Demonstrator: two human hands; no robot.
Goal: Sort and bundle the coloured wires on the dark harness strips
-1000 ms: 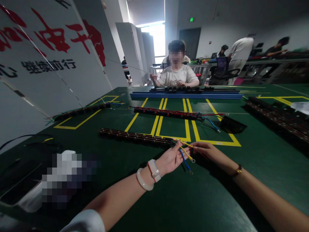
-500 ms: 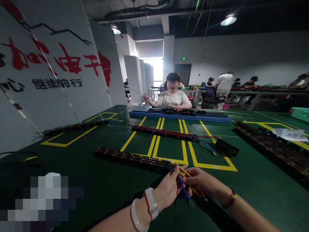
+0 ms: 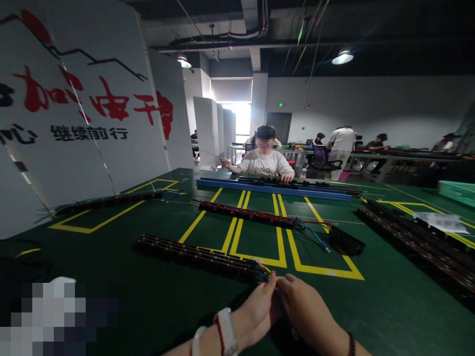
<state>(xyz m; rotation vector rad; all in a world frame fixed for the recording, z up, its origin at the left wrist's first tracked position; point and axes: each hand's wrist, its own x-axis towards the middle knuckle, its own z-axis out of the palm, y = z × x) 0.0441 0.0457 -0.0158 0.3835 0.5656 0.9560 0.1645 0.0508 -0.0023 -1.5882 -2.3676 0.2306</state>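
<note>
Left hand (image 3: pixel 256 310), right hand (image 3: pixel 308 312) touching, on wires (image 3: pixel 264 270) at near strip (image 3: pixel 196 254) right end; 2nd strip (image 3: pixel 248 215) behind; rail (image 3: pixel 274 189) beyond.

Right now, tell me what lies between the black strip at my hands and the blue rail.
In the head view, another black strip with red wires, lying across yellow lines on the green table.

I see white wall panels (image 3: pixel 111 148) w/ red lettering on the left, grey back wall (image 3: pixel 371 104), bright window (image 3: pixel 241 118), dark ceiling w/ pipes (image 3: pixel 222 37) & lamp (image 3: pixel 342 58), green table (image 3: pixel 389 296) w/ yellow lines.

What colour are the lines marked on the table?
Yellow lines on the green table, clearest in the head view.
</note>
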